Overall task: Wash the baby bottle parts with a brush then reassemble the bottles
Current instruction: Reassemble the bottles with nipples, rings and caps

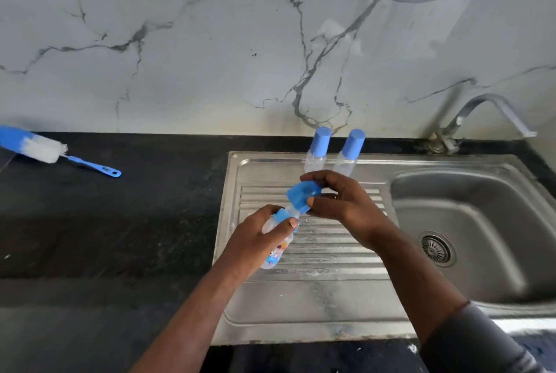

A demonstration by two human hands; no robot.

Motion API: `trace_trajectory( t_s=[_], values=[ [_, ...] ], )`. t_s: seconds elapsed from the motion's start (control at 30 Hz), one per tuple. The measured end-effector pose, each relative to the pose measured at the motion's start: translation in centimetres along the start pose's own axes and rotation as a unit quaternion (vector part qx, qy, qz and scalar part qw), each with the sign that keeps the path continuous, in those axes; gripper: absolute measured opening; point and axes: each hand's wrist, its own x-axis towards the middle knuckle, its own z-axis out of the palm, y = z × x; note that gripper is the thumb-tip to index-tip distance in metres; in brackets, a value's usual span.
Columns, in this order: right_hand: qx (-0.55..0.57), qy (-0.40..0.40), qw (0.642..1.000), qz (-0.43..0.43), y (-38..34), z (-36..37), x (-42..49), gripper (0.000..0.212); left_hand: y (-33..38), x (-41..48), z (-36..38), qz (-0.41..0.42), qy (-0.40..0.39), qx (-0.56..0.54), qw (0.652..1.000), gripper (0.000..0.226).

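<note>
- We wrap our left hand (258, 234) round the clear plastic baby bottle with the cartoon print (278, 252). The fingers curl just below its blue screw collar (282, 214), so the body sits steady and tilted towards the other hand.
- Our right hand (343, 201) pinches the blue domed plastic cap (301, 195) between thumb and fingertips at the teat end. We judge it is being seated, though it could equally be coming off.
- We hold both above the ribbed stainless-steel draining board (316, 291), near its middle, likely so drips run towards the deep steel basin (481, 222) on the right.
- A clear bottle with a tall blue cap (319, 147) and its twin bottle (350, 148) stand upright side by side at the board's far edge, looking assembled and parked out of the way.
- The long brush with white bristles and thin blue handle (45, 148) lies on the black stone counter (105, 237), far left, well apart from our hands.
- The steel looks glossy and wet-streaked, and the bottle plastic smooth and see-through.
</note>
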Motion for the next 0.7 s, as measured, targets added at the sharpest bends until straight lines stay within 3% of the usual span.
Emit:
trace_trajectory(
  t_s=[0.1, 0.53, 0.7],
  values=[
    [-0.072, -0.036, 0.997, -0.003, -0.4, -0.8, -1.2, 0.044, 0.7, -0.2, 0.6, 0.016, -0.019, 0.039, 0.999, 0.044],
    [-0.155, -0.077, 0.985, -0.025, -2.6, -2.2, -3.2, 0.048, 4.0, -1.6, 0.2, 0.046, -0.044, 0.119, 0.991, 0.06],
    [-0.211, -0.088, 0.973, -0.037, -3.5, -1.8, -3.2, 0.05, 4.5, -1.9, -0.1, 0.06, -0.035, 0.185, 0.98, 0.053]
  ],
)
